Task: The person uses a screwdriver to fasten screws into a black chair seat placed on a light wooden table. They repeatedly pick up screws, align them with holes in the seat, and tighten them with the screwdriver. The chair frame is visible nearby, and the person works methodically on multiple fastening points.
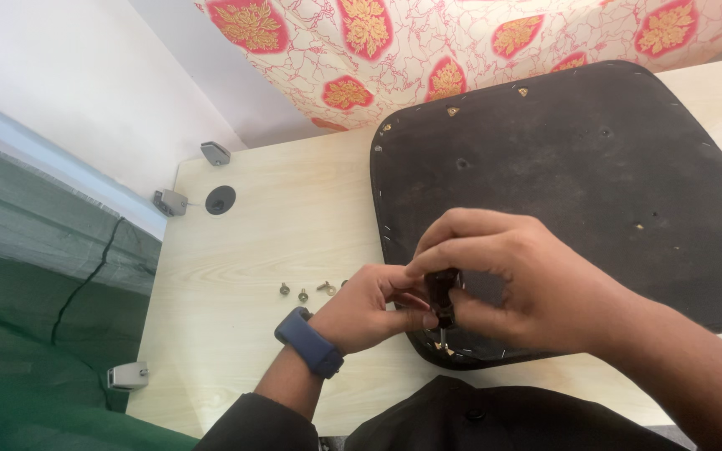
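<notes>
Both hands (453,292) pinch small dark tool (441,296) — tip half-hidden | black seat pad (578,167) — right edge cropped

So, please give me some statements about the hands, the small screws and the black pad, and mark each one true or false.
1. Both hands, left and right, hold a small dark tool. True.
2. The tool is over the far edge of the black pad. False: it is at the near edge.
3. Loose screws lie on the table left of the hands. True.
4. The left wrist is bare. False: it wears a blue band.
5. The pad lies on the floor. False: it lies on the table.
</notes>
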